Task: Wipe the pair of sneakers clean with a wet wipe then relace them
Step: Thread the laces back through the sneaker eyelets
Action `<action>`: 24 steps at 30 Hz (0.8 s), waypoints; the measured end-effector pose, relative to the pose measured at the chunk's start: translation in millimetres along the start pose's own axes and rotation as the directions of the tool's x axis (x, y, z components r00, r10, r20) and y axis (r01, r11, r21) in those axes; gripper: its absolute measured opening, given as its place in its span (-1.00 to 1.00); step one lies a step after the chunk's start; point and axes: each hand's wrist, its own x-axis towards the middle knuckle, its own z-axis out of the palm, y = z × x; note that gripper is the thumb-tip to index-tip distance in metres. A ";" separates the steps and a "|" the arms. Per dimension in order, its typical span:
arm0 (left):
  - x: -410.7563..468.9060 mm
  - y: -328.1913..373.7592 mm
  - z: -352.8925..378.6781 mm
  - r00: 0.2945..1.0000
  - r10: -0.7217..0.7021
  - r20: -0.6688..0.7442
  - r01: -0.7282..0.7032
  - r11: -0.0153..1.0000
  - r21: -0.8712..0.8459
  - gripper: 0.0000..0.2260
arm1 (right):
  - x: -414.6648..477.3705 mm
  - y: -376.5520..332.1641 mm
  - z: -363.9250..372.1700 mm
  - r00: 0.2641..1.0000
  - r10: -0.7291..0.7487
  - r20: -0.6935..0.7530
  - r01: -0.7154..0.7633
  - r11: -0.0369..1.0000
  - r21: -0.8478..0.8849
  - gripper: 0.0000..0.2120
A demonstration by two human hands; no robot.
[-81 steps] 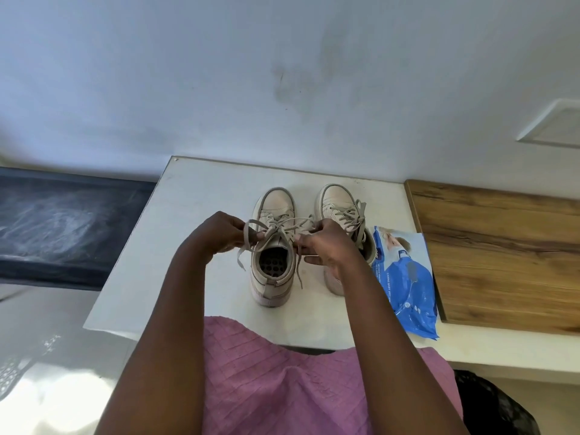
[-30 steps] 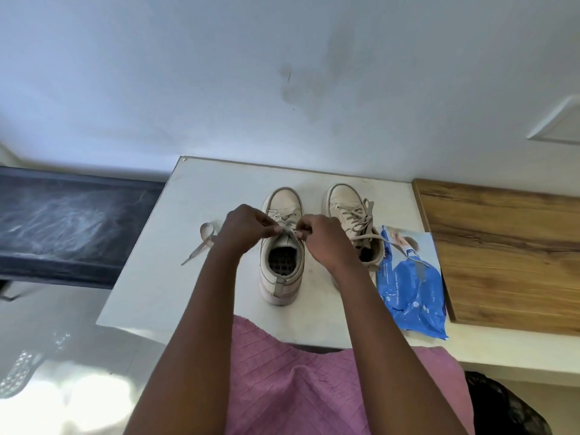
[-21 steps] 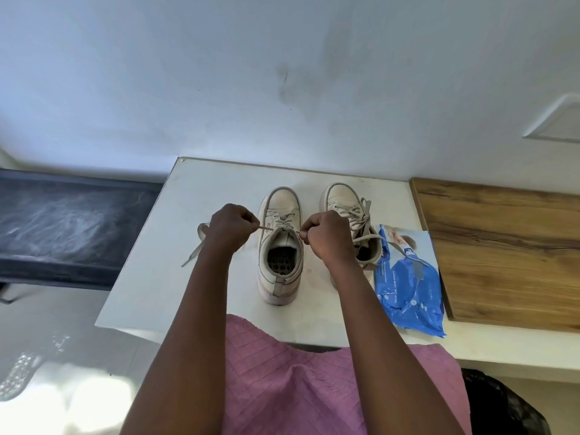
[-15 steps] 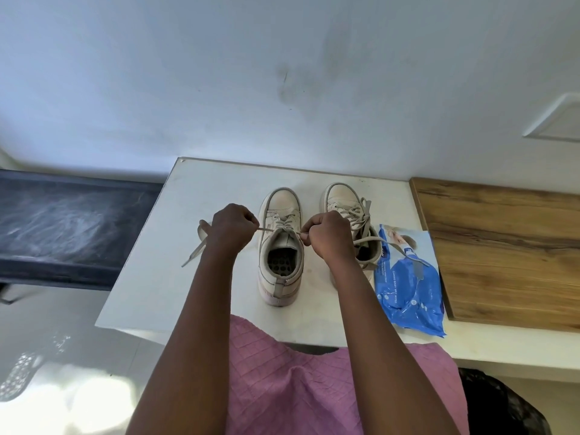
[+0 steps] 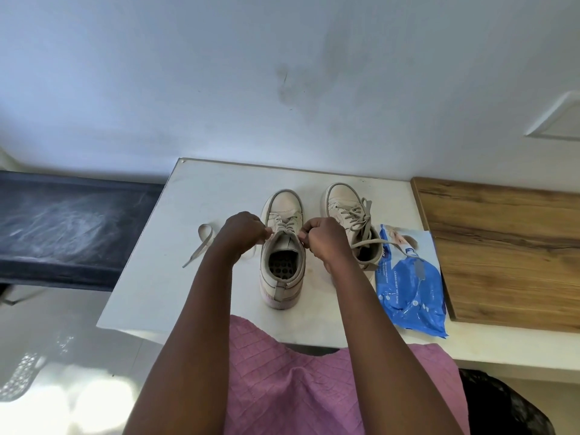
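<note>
Two beige sneakers stand side by side on the white table (image 5: 150, 277), toes away from me. My left hand (image 5: 241, 232) and my right hand (image 5: 324, 241) sit at either side of the left sneaker (image 5: 282, 265), at the top of its lacing, each with fingers curled round a lace end. The left lace end (image 5: 201, 243) trails out across the table to the left. The right sneaker (image 5: 348, 221) is laced, and one of its lace ends lies over the blue wet wipe pack (image 5: 411, 277).
A wooden board (image 5: 508, 246) lies on the surface right of the pack. A dark bench (image 5: 62, 224) stands left of the table. The wall rises just behind the sneakers. A pink cloth (image 5: 282, 381) covers my lap at the near table edge.
My hands have drawn the lace ends apart to the sides and come back close to the left sneaker's collar. One lace end now lies out on the table at the left.
</note>
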 end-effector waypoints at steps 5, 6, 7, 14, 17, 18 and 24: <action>4.8 -2.1 -3.5 0.997 -0.012 0.082 0.014 1.000 -0.026 -0.85 | 4.9 3.3 -3.6 0.999 0.037 -0.004 -0.037 0.995 0.089 -0.74; 5.9 -2.4 -3.9 0.995 -0.011 0.103 0.013 1.000 -0.022 -0.88 | 8.1 4.1 -4.8 0.999 0.036 0.016 -0.038 0.993 0.107 -0.79; 6.9 -2.1 -3.7 0.994 -0.003 0.111 0.006 1.000 -0.030 -0.89 | 11.0 4.7 -5.1 0.999 0.029 0.030 -0.032 0.993 0.113 -0.85; 29.5 0.8 17.0 0.967 0.227 -0.114 -0.215 0.970 0.113 -0.84 | 24.5 -1.8 13.5 0.961 -0.262 -0.091 0.245 0.955 -0.167 -0.73; 42.1 -1.0 19.8 0.972 0.222 -0.082 -0.216 0.973 0.076 -0.87 | 33.5 0.2 19.0 0.945 -0.318 -0.080 0.288 0.922 -0.259 -0.74; 43.7 -1.2 19.6 0.970 0.234 -0.070 -0.229 0.971 0.072 -0.87 | 35.2 0.5 19.4 0.942 -0.326 -0.085 0.293 0.917 -0.272 -0.73; 51.3 0.9 28.9 0.937 0.339 -0.089 -0.316 0.927 0.202 -0.86 | 41.5 -1.0 24.3 0.942 -0.332 -0.055 0.294 0.893 -0.341 -0.67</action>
